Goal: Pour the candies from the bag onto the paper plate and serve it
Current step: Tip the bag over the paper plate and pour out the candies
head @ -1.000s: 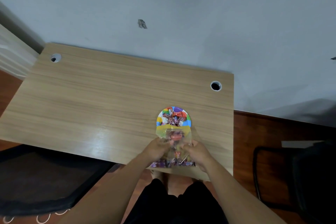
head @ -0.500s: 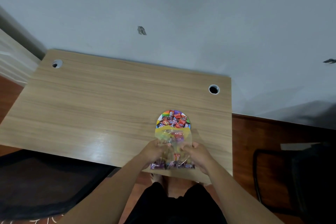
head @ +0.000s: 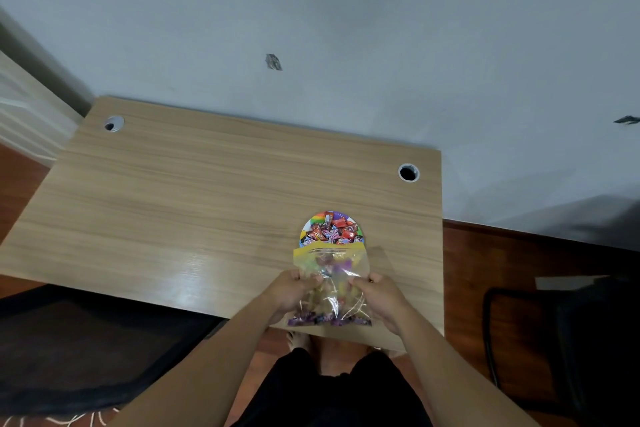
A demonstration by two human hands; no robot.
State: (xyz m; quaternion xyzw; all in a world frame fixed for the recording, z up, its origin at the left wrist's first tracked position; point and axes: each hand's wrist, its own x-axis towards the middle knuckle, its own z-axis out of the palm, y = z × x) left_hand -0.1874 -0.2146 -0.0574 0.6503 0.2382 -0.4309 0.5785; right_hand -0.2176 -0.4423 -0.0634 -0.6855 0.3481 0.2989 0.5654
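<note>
A clear plastic bag [head: 330, 279] with a yellow top band is tipped forward, its mouth over the near edge of a colourful paper plate [head: 308, 226]. My left hand [head: 290, 293] grips the bag's left side and my right hand [head: 381, 298] grips its right side. Wrapped candies [head: 332, 230], mostly red and pink, lie heaped on the plate. The bag looks nearly empty; a purple printed strip runs along its raised bottom edge. The plate's near half is hidden behind the bag.
The plate sits on a light wooden desk [head: 180, 204] near its front right corner. Two cable holes [head: 408, 173] mark the back corners. A dark chair [head: 561, 340] stands right, a black mat [head: 86, 340] lies left.
More candies have slid out of the bag onto the plate, and the heap there has grown. The bag has emptied while both hands kept their grip.
</note>
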